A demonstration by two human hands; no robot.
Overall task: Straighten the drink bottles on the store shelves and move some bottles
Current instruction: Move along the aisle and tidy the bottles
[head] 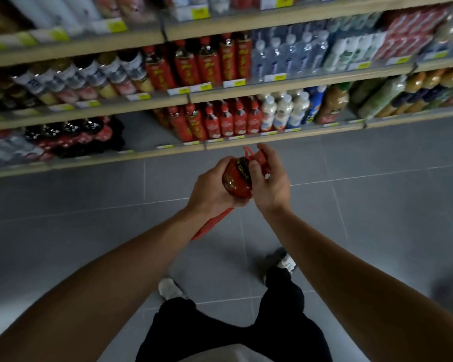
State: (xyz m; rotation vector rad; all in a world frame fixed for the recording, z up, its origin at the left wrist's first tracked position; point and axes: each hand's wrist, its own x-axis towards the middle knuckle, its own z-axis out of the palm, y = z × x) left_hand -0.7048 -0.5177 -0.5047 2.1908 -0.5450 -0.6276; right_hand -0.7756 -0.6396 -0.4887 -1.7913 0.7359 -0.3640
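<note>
— Holding what?

— A red bottle (237, 178), gripped by both hands. Left hand (211, 190) wrapped round the fat lower part. Right hand (268, 178) curled round the top end, by the red carry handle (251, 154).

— Pointing which way?

— Tipped over, not standing up. Long way running from low near the left wrist, up and away toward the shelves. Bottom end hidden behind the left hand and arm — only a red strip showing there.

— Home for it?

— Probably the bottom shelf (246, 145), straight ahead and a little below the hands. Row of red bottles (220, 121) standing there, same color. Near, but not touching. Gap on that shelf to the left of the row, too. Neither hand clearly closer to the shelf — right hand reaching a bit further forward.

— Next bit?

— Likely turning it upright first, cap up, then pushing it forward into the row. Tricky part, maybe: not bumping the ones already standing.

— Around it?

— Grey tiled floor (89, 205) below. More shelves higher up, packed with white bottles (283, 111), clear ones, orange ones. Yellow price tags (165, 146) along the edges. Dim light, a little blurry.
</note>
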